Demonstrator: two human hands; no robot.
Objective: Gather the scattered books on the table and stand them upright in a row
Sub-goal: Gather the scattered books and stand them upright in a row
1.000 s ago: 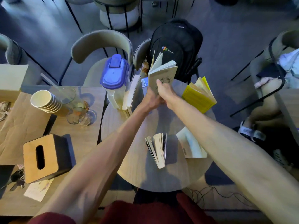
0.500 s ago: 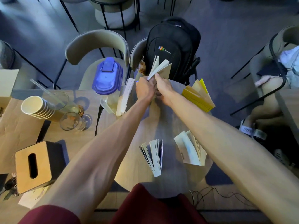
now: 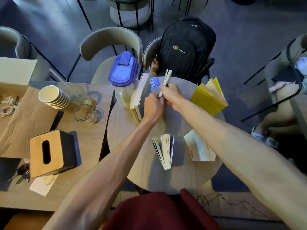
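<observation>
Thin book [image 3: 166,80] in both hands, upright, at far edge of the desk [image 3: 126,130].
Right hand [image 3: 172,95] fingers pinch its lower edge, left hand [image 3: 153,107] closes just beside; leaning book [image 3: 138,95] sits left, nearer the left hand; long axis near vertical.

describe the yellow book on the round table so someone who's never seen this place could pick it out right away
Start at the round wooden table in front of the black backpack. On its far right edge, right of both hands, stands the yellow paperback book, propped open with pale pages fanned upward. It is the only bright yellow cover; the other books on the table are white or cream.
</observation>
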